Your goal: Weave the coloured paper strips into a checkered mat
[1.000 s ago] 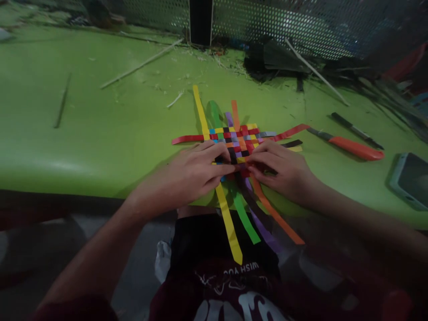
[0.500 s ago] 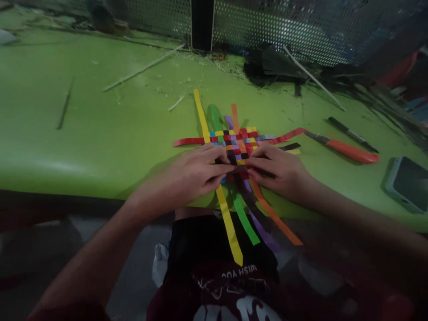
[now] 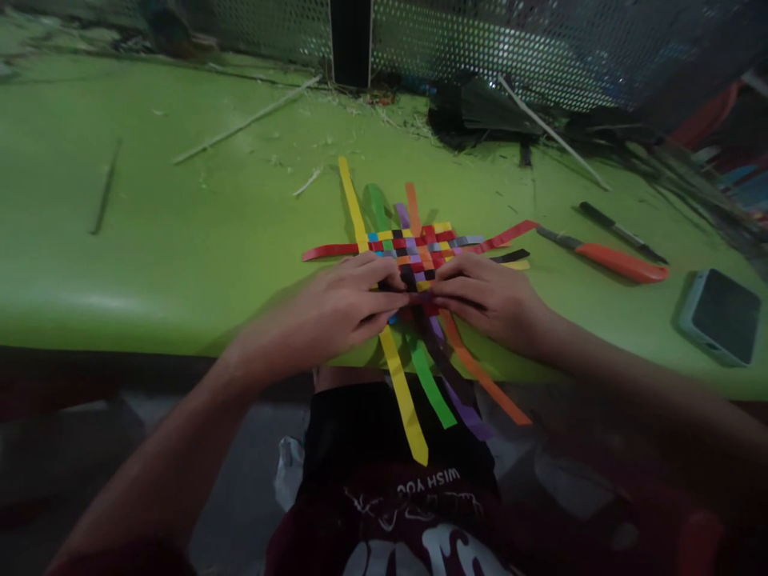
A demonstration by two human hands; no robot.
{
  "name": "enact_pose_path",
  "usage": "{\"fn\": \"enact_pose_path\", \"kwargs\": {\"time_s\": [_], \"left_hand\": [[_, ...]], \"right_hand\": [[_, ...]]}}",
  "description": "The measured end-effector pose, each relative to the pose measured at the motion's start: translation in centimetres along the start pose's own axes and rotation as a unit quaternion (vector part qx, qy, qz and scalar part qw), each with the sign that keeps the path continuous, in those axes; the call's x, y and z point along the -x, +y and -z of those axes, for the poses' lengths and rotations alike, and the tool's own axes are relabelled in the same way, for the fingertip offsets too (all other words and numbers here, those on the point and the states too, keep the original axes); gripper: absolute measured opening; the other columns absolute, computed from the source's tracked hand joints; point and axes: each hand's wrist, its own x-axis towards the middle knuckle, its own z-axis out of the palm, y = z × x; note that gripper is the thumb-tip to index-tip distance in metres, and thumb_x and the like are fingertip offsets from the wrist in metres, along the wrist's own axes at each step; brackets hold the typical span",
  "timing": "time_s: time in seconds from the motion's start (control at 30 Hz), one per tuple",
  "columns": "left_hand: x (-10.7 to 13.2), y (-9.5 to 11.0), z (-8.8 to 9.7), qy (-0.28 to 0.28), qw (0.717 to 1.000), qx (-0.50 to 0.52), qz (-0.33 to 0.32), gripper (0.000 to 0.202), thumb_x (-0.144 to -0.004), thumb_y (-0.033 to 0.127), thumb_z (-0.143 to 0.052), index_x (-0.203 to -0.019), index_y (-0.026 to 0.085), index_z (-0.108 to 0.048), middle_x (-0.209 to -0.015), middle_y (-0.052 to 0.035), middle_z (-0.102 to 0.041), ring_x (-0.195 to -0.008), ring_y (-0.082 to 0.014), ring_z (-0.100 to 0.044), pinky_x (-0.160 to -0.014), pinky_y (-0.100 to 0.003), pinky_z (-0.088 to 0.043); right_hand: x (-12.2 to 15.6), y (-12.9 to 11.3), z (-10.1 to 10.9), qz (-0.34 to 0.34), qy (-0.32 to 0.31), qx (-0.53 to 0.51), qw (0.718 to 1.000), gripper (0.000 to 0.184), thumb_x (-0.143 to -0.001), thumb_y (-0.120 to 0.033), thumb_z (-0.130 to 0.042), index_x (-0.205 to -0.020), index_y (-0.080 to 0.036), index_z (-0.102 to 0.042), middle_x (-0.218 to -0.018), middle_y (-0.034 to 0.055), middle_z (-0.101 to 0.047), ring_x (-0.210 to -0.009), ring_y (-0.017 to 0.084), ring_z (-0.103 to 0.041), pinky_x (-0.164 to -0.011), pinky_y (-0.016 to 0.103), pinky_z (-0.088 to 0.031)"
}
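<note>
Strips appear mid-weave, pinched by the left hand and right hand; the next move seemingly calls for even tension.

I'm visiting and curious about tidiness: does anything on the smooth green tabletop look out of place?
Pale, thin scraps lie scattered toward the back of the smooth green tabletop, looking like litter. To the right, a slim orange-handled tool points its grey end at a flat red strip, oddly close.
</note>
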Motion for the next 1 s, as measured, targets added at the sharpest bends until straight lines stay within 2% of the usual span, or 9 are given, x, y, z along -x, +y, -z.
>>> {"fn": "enact_pose_path", "kwargs": {"time_s": [0.13,0.27,0.4,0.5,0.6,0.67,0.73,0.87,1.0], "left_hand": [[0.1,0.2,0.1,0.003,1.000,0.005,0.005,0.028,-0.106,0.023,-0.047,-0.117,0.017,-0.072,-0.121,-0.0101,-0.065,-0.116,-0.0250,-0.061,-0.103,-0.044,-0.051],[0.2,0.5,0.0,0.021,1.000,-0.009,0.008,0.030,-0.105,0.022,-0.048,-0.121,0.018,-0.072,-0.121,-0.0103,-0.068,-0.117,-0.0252,-0.063,-0.108,-0.045,-0.049],[0.2,0.6,0.1,-0.011,1.000,-0.023,0.003,0.031,-0.105,0.022,-0.046,-0.123,0.019,-0.072,-0.123,-0.0108,-0.066,-0.121,-0.0267,-0.060,-0.111,-0.048,-0.047],[0.2,0.6,0.2,-0.025,0.999,-0.027,0.001,0.032,-0.106,0.024,-0.046,-0.125,0.018,-0.070,-0.124,-0.0117,-0.064,-0.121,-0.0282,-0.059,-0.108,-0.049,-0.049],[0.2,0.6,0.3,-0.028,0.999,-0.033,0.004,0.033,-0.107,0.025,-0.044,-0.126,0.019,-0.069,-0.125,-0.0113,-0.063,-0.121,-0.0279,-0.058,-0.105,-0.049,-0.051],[0.2,0.5,0.3,-0.027,0.999,-0.036,0.000,0.034,-0.107,0.025,-0.043,-0.129,0.021,-0.068,-0.127,-0.0107,-0.062,-0.124,-0.0279,-0.057,-0.105,-0.048,-0.051],[0.3,0.5,0.3,-0.029,0.999,-0.035,-0.007,0.034,-0.107,0.024,-0.043,-0.130,0.021,-0.068,-0.129,-0.0107,-0.062,-0.125,-0.0280,-0.056,-0.106,-0.048,-0.051],[0.3,0.5,0.3,-0.028,0.999,-0.031,-0.008,0.034,-0.106,0.023,-0.043,-0.129,0.021,-0.069,-0.128,-0.0112,-0.063,-0.125,-0.0278,-0.057,-0.107,-0.049,-0.051],[0.3,0.5,0.3,-0.034,0.999,-0.031,-0.009,0.034,-0.107,0.023,-0.043,-0.130,0.021,-0.068,-0.130,-0.0107,-0.062,-0.127,-0.0277,-0.055,-0.107,-0.049,-0.050]], "right_hand": [[-0.2,-0.2,0.6,-0.046,0.009,-0.050,0.998,0.013,-0.100,-0.022,-0.060,-0.107,-0.019,-0.070,-0.104,0.0086,-0.070,-0.097,0.020,-0.066,-0.085,0.037,-0.057],[-0.3,0.1,0.9,-0.098,0.007,-0.099,0.990,0.007,-0.095,-0.022,-0.066,-0.095,-0.023,-0.073,-0.105,0.0072,-0.068,-0.099,0.021,-0.067,-0.086,0.040,-0.058],[-0.6,0.4,0.6,-0.091,0.003,-0.104,0.990,0.006,-0.093,-0.019,-0.068,-0.092,-0.021,-0.073,-0.104,0.0079,-0.067,-0.098,0.021,-0.067,-0.087,0.039,-0.058],[-0.4,0.2,1.1,-0.075,0.022,-0.106,0.991,0.007,-0.094,-0.018,-0.066,-0.094,-0.019,-0.073,-0.104,0.0088,-0.067,-0.099,0.021,-0.068,-0.087,0.038,-0.058],[1.1,-0.5,2.3,-0.095,0.078,-0.053,0.991,0.013,-0.096,-0.017,-0.062,-0.103,-0.020,-0.073,-0.105,0.0081,-0.068,-0.099,0.021,-0.068,-0.087,0.039,-0.058],[2.6,-1.0,2.8,-0.120,0.096,0.036,0.988,0.023,-0.096,-0.011,-0.057,-0.110,-0.020,-0.073,-0.105,0.0090,-0.069,-0.099,0.023,-0.068,-0.086,0.040,-0.058],[4.2,-1.4,2.9,-0.132,0.057,0.091,0.986,0.033,-0.095,-0.005,-0.050,-0.118,-0.019,-0.071,-0.108,0.0109,-0.070,-0.103,0.025,-0.066,-0.088,0.043,-0.058],[5.8,-1.6,1.8,-0.121,-0.013,0.129,0.984,0.045,-0.093,-0.002,-0.044,-0.130,-0.014,-0.067,-0.117,0.0146,-0.069,-0.113,0.030,-0.059,-0.097,0.050,-0.054],[5.7,-1.5,1.1,-0.114,-0.025,0.123,0.986,0.050,-0.092,-0.001,-0.041,-0.134,-0.014,-0.065,-0.119,0.0158,-0.067,-0.115,0.032,-0.058,-0.096,0.052,-0.053]]}}
